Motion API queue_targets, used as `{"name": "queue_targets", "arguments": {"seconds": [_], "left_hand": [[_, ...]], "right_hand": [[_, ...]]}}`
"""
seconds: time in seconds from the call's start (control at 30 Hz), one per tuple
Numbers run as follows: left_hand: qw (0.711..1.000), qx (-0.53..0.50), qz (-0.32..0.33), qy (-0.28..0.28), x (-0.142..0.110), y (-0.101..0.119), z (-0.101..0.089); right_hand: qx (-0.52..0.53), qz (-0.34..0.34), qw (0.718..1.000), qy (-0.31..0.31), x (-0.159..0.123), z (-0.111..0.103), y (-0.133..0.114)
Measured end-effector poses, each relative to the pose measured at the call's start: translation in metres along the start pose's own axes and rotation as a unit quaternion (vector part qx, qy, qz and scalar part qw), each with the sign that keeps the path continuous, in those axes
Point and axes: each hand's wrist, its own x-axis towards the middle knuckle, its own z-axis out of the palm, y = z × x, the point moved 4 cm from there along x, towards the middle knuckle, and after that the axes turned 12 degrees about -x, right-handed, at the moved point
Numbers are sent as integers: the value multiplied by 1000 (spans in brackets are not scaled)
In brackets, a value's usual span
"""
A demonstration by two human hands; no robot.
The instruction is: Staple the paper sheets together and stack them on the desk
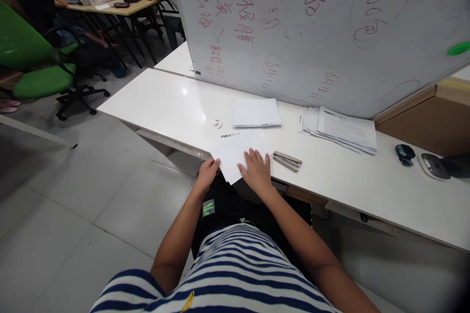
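Note:
White sheets of paper (235, 149) with a dark printed heading lie at the table's front edge, their near corner jutting over it. My left hand (208, 172) pinches the left edge of these sheets between thumb and fingers. Flat on their right side rests my right hand (257, 171), fingers spread. Just right of that hand a stapler (287, 161) lies on the table. Behind the sheets is a neat stack of blank-topped paper (256, 112), with a small white curled object (218, 123) to its left.
On the white table (367, 190), a fanned pile of printed papers (347, 129) lies to the right. Farther right are a small dark object (405, 154) and a cardboard box (414, 112). A whiteboard (312, 24) stands behind. Two people sit at a desk (121, 7), near a green chair (44, 80).

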Motion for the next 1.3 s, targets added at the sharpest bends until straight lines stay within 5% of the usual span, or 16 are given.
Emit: {"name": "queue_targets", "arguments": {"seconds": [0.2,0.57,1.1,1.3], "left_hand": [[999,1,22,30,-9,-6,-9],[998,32,6,62,-36,-20,-64],[987,-138,-22,78,-32,-42,-43],[987,-109,20,116,-36,-37,-39]], "right_hand": [[34,15,999,0,-10,-6,3],[56,74,996,17,-22,-2,33],[108,77,991,-4,-36,11,27],[313,132,940,22,-39,6,37]]}}
